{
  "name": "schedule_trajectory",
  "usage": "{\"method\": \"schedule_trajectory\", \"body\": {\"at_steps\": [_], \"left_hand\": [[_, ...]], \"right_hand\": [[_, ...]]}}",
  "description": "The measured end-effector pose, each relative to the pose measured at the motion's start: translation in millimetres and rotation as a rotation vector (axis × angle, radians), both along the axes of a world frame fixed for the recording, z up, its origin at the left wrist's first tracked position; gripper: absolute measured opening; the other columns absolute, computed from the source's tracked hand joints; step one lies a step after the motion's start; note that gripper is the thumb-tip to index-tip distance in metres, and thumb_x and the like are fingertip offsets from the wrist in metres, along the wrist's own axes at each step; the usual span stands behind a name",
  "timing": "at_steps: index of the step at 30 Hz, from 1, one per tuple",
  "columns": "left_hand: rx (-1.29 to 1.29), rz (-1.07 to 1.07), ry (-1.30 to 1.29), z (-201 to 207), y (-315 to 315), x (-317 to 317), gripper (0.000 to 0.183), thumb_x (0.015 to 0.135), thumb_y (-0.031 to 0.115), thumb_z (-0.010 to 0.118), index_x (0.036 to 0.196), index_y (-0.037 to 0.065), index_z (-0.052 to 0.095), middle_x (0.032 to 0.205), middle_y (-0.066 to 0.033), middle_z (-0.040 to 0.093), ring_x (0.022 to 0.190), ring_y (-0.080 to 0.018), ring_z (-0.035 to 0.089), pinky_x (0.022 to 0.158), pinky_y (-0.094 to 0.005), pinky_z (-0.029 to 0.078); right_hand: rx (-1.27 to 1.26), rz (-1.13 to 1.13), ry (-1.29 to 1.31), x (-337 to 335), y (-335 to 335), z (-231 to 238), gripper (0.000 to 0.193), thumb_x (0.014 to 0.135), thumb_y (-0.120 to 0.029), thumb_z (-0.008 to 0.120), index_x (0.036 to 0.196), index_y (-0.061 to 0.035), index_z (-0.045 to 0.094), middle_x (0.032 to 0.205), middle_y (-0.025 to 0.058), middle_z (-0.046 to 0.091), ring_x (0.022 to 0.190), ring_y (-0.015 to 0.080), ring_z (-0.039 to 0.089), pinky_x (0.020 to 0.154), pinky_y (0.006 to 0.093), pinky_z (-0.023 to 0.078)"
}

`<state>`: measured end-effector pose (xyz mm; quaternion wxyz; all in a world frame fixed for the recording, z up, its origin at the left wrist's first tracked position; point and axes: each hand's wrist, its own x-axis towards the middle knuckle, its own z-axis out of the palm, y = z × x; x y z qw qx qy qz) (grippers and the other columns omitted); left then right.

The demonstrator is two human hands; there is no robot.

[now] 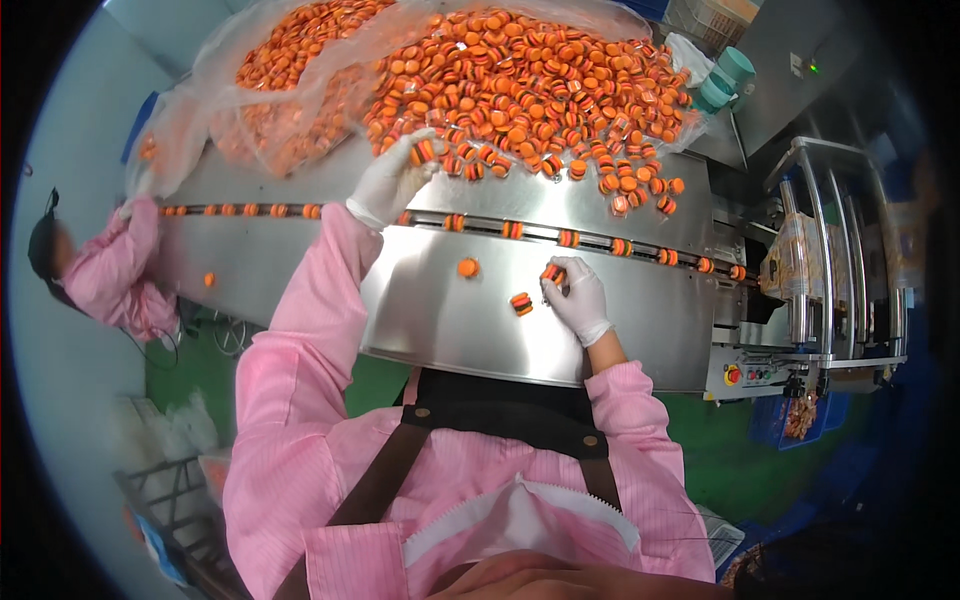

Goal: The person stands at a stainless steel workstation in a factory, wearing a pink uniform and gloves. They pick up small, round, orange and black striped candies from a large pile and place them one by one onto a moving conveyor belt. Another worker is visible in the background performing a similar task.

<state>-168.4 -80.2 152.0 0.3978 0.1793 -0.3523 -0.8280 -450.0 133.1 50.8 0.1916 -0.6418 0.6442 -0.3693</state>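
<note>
Gripping one candy, the gloved left hand is near the pile along the back edge of the worktop. Rightward, two loose candies lie between track and front edge; beside them, the gloved right hand pinches another candy.

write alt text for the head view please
The white-gloved right hand holds a small orange burger-shaped piece at a steel table; the left hand holds another piece near a large heap. A row of pieces leads to a machine at right; a co-worker is at left.
</note>
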Motion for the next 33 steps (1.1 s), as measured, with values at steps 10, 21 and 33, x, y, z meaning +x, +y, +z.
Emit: {"method": "schedule_trajectory", "body": {"at_steps": [10,21,33], "left_hand": [[0.076,0.228,-0.457,-98.4,115.5,39.6,0.029,0.1,0.012,0.047,0.127,0.002,0.05,0.099,-0.0063,0.061,0.074,-0.0088,0.055,0.068,-0.0203,0.049],[-0.253,0.196,-0.956,-97.7,125.7,53.4,0.028,0.098,0.013,0.05,0.124,0.005,0.055,0.091,-0.0054,0.059,0.068,-0.0065,0.054,0.065,-0.0216,0.048],[-0.863,0.425,-1.336,-102.6,102.0,48.9,0.047,0.093,0.019,0.053,0.139,0.018,0.046,0.103,-0.0141,0.061,0.09,-0.0334,0.063,0.081,-0.0397,0.049]], "right_hand": [[-0.019,-0.009,-0.01,3.7,3.2,0.5,0.034,0.079,-0.026,0.068,0.105,-0.0045,0.063,0.085,0.0113,0.061,0.071,0.025,0.06,0.066,0.0356,0.049],[-0.042,0.071,-0.015,0.0,3.6,-1.7,0.029,0.081,-0.025,0.068,0.102,-0.005,0.067,0.088,0.0096,0.061,0.067,0.0188,0.06,0.063,0.0306,0.049],[-0.06,0.042,-0.037,4.9,0.1,5.4,0.018,0.088,-0.016,0.063,0.098,-0.0015,0.066,0.09,0.0115,0.063,0.065,0.0179,0.061,0.061,0.0278,0.05]]}}
